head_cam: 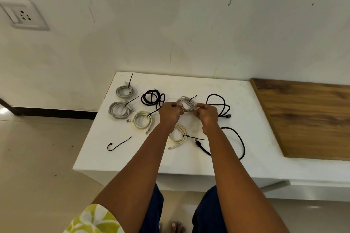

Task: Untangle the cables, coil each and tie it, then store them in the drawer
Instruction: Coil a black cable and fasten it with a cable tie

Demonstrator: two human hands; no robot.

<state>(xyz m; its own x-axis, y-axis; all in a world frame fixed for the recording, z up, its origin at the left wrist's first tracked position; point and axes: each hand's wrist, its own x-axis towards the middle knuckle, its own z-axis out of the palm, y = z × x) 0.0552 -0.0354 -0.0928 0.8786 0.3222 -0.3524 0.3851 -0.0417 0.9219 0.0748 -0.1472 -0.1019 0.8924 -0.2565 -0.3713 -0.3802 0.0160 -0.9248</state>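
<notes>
Grey coil (186,104) sits between both hands above the white table (236,157): the left hand (169,112) pinches its left side, the right hand (206,114) pinches its right side by a black tie (192,98). Four tied coils lie left and near; a loose black cable (226,111) lies right.

White bench (236,157), head view: left hand (169,112) and right hand (207,115) each pinch one side of a grey coil (186,104) bearing a black tie. Four tied coils, one black coil (152,97), loose black cable (234,136), spare tie (118,143).
</notes>
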